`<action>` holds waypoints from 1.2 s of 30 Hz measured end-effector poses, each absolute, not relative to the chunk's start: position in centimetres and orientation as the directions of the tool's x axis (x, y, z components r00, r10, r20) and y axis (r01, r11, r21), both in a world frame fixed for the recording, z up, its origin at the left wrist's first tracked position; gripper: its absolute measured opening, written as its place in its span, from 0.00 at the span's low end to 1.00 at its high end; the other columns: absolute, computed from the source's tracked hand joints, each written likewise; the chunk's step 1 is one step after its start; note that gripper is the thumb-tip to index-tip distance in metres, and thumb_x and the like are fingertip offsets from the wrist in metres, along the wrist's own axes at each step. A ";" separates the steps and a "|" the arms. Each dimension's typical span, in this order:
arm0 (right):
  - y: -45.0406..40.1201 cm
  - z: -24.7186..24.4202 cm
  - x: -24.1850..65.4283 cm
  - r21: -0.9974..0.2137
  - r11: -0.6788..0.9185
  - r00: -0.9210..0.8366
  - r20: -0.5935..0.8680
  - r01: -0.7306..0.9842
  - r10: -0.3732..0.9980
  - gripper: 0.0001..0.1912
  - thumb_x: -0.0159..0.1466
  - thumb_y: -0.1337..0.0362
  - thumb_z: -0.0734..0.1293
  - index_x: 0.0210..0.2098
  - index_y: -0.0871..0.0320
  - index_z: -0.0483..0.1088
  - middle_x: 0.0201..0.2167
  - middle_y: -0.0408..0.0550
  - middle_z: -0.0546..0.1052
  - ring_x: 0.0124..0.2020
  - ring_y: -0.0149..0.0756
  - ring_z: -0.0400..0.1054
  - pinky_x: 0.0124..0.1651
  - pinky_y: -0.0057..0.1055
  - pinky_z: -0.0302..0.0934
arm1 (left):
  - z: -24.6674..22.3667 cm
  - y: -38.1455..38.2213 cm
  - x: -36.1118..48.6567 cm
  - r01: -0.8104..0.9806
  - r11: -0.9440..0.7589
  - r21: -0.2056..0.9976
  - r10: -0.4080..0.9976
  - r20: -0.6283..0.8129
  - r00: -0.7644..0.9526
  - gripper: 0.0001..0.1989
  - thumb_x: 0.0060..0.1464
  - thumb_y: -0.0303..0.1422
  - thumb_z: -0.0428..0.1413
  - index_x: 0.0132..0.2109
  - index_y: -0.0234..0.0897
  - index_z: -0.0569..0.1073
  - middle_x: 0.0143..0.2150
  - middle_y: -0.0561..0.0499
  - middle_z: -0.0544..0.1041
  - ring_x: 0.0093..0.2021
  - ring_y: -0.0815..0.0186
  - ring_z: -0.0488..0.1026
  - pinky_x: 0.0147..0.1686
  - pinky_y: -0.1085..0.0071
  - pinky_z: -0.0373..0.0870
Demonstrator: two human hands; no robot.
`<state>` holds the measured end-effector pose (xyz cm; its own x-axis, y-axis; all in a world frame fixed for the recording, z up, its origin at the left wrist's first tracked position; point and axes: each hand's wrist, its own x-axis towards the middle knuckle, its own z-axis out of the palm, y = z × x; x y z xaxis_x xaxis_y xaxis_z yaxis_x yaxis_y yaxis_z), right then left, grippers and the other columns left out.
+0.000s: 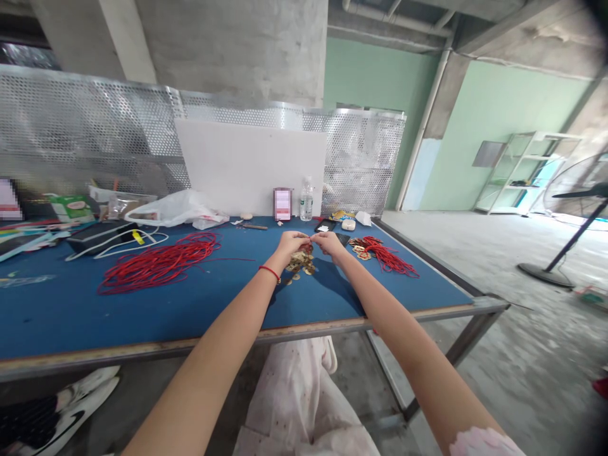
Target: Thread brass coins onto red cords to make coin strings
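Note:
My left hand and my right hand meet over the blue table, fingers pinched close together on a thin red cord. Just below and between them lies a pile of gold-coloured coin-like discs, a few loose at its near side. A long bundle of red cord rests to the left, one strand reaching toward my left hand. Right of my right hand sits a bunch of red cords with round gold pieces at its left end.
Along the back stand a lit phone and a clear bottle. A white plastic bag, a black box and a white cable lie at the left. Another person's shoe shows below the table at lower left.

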<state>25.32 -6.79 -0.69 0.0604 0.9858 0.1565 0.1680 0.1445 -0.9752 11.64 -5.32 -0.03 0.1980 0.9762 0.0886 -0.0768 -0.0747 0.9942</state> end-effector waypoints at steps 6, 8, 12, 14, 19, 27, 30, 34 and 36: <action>-6.5 -0.8 25.4 -0.947 0.214 0.076 0.238 0.240 0.968 0.07 0.52 0.63 0.66 0.24 0.62 0.72 0.13 0.36 0.61 0.16 0.23 0.50 0.20 0.23 0.45 | 0.3 -5.4 11.5 -0.047 -0.071 0.996 0.975 0.079 0.206 0.07 0.43 0.25 0.64 0.23 0.31 0.74 0.26 0.46 0.76 0.24 0.69 0.70 0.29 0.75 0.64; -6.3 -0.9 25.5 -0.937 0.244 0.073 0.269 0.250 0.960 0.06 0.52 0.64 0.66 0.24 0.62 0.72 0.13 0.37 0.62 0.17 0.23 0.52 0.22 0.23 0.48 | 0.3 -5.4 11.4 -0.026 -0.061 0.998 0.976 0.065 0.210 0.07 0.44 0.26 0.64 0.23 0.31 0.74 0.25 0.46 0.75 0.23 0.69 0.69 0.27 0.75 0.63; -6.1 -1.0 25.5 -0.924 0.264 0.070 0.293 0.278 0.953 0.05 0.52 0.66 0.66 0.23 0.62 0.72 0.13 0.38 0.62 0.19 0.24 0.54 0.24 0.23 0.51 | 0.3 -5.4 11.4 -0.013 -0.027 1.000 0.979 0.029 0.203 0.11 0.47 0.26 0.63 0.21 0.32 0.71 0.20 0.49 0.72 0.19 0.70 0.66 0.23 0.76 0.60; -6.1 -1.0 25.4 -0.919 0.266 0.065 0.296 0.291 0.953 0.05 0.53 0.67 0.66 0.22 0.62 0.72 0.14 0.38 0.63 0.19 0.25 0.55 0.24 0.23 0.52 | 0.3 -5.4 11.5 -0.015 -0.013 1.000 0.979 0.016 0.202 0.11 0.47 0.26 0.63 0.21 0.32 0.71 0.20 0.50 0.71 0.19 0.70 0.67 0.22 0.76 0.59; -6.1 -1.0 25.4 -0.915 0.272 0.062 0.303 0.298 0.951 0.05 0.52 0.67 0.66 0.23 0.62 0.73 0.15 0.39 0.65 0.20 0.25 0.57 0.26 0.23 0.53 | 0.2 -5.2 11.4 -0.023 0.042 0.999 0.977 -0.036 0.211 0.08 0.46 0.27 0.64 0.24 0.32 0.73 0.24 0.49 0.74 0.24 0.67 0.72 0.27 0.74 0.65; -6.6 -0.6 25.2 -0.938 0.252 0.079 0.277 0.237 0.958 0.05 0.51 0.67 0.67 0.23 0.63 0.72 0.15 0.39 0.66 0.19 0.24 0.56 0.25 0.22 0.52 | 0.6 -5.2 11.0 -0.163 0.274 0.948 0.913 -0.203 0.353 0.04 0.51 0.27 0.61 0.30 0.31 0.74 0.26 0.45 0.76 0.27 0.62 0.75 0.30 0.71 0.71; -6.7 -0.5 25.2 -0.949 0.236 0.081 0.258 0.211 0.963 0.05 0.51 0.65 0.68 0.24 0.62 0.73 0.14 0.38 0.65 0.17 0.22 0.52 0.22 0.22 0.48 | 0.6 -5.2 10.9 -0.227 0.339 0.913 0.902 -0.246 0.356 0.03 0.53 0.26 0.59 0.31 0.31 0.74 0.26 0.45 0.76 0.27 0.63 0.75 0.32 0.70 0.73; -6.9 -0.3 25.2 -0.959 0.209 0.065 0.224 0.190 0.972 0.06 0.52 0.64 0.68 0.25 0.61 0.72 0.13 0.36 0.62 0.16 0.21 0.48 0.19 0.22 0.42 | 0.5 -5.1 10.9 -0.277 0.385 0.880 0.882 -0.264 0.389 0.03 0.54 0.25 0.59 0.32 0.31 0.74 0.26 0.45 0.75 0.28 0.64 0.75 0.34 0.70 0.73; -7.1 -0.3 25.2 -0.963 0.198 0.061 0.212 0.181 0.975 0.05 0.52 0.64 0.68 0.25 0.61 0.72 0.14 0.35 0.62 0.16 0.21 0.48 0.19 0.22 0.41 | 0.4 -4.9 10.9 -0.290 0.389 0.875 0.877 -0.255 0.408 0.03 0.55 0.25 0.58 0.32 0.31 0.74 0.26 0.45 0.75 0.28 0.65 0.74 0.34 0.71 0.73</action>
<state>25.17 -7.06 -0.25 0.0607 0.9755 0.2116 0.1809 0.1977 -0.9634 10.86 -4.87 0.36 0.4085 0.8765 -0.2547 -0.2896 0.3890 0.8745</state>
